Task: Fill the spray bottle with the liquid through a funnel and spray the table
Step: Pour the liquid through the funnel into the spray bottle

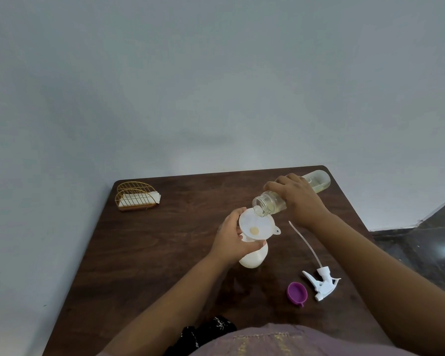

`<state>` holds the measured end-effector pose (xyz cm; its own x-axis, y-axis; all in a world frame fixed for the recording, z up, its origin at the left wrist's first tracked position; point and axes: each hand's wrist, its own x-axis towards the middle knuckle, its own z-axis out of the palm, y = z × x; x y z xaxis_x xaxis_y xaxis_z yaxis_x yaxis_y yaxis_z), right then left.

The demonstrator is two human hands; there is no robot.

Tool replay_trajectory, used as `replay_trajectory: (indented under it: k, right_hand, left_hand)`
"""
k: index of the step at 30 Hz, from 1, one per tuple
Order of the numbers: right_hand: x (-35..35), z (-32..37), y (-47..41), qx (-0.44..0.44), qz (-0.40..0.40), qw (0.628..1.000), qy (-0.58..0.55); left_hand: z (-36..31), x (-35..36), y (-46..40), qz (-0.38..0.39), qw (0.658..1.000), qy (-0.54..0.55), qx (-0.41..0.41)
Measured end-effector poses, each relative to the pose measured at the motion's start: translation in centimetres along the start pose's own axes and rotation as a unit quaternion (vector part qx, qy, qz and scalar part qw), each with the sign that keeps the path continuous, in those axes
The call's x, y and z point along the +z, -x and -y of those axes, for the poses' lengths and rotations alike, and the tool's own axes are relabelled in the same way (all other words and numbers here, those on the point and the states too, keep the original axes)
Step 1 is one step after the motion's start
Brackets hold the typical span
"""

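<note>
My left hand (230, 238) grips the neck of the white spray bottle (253, 255), fingers curled round it just under the funnel (256, 224). The bottle stands upright on the dark wooden table (165, 253), near the table's middle. The funnel, white and translucent, sits in the bottle's mouth with its small tab pointing toward 4 o'clock. A small pool of pale yellow liquid (254, 230) lies at the funnel's throat.

My right hand (297, 199) grasps the clear bottle (270, 202) round its middle, fingers wrapped over the top. That bottle is tilted nearly level, base toward 2 o'clock, open mouth toward 8 o'clock and directly above the funnel's far rim. It holds pale yellow liquid, lying along its lower side. Whether the mouth touches the funnel rim, I cannot tell.

At 4 o'clock from the spray bottle lies the white trigger sprayer head (321, 282), detached, on its side, its thin dip tube (303, 242) running back toward 11 o'clock. Just beside it at 9 o'clock lies a purple cap (296, 292), open side up, apart from the sprayer.

At the table's far left corner, about 10 o'clock from the spray bottle, stands a gold wire napkin holder (136, 195) containing white napkins (156, 195).
</note>
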<state>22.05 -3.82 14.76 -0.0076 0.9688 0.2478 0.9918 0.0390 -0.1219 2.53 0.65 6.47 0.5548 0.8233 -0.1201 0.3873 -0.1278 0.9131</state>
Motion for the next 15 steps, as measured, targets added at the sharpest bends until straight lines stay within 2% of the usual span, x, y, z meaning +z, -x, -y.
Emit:
replay_trajectory:
  k: [15]
  right_hand:
    - [-0.18, 0.0, -0.02, 0.002, -0.004, 1.0, -0.003]
  left_hand:
    - [-0.24, -0.14, 0.12, 0.0, 1.0, 0.005, 0.004]
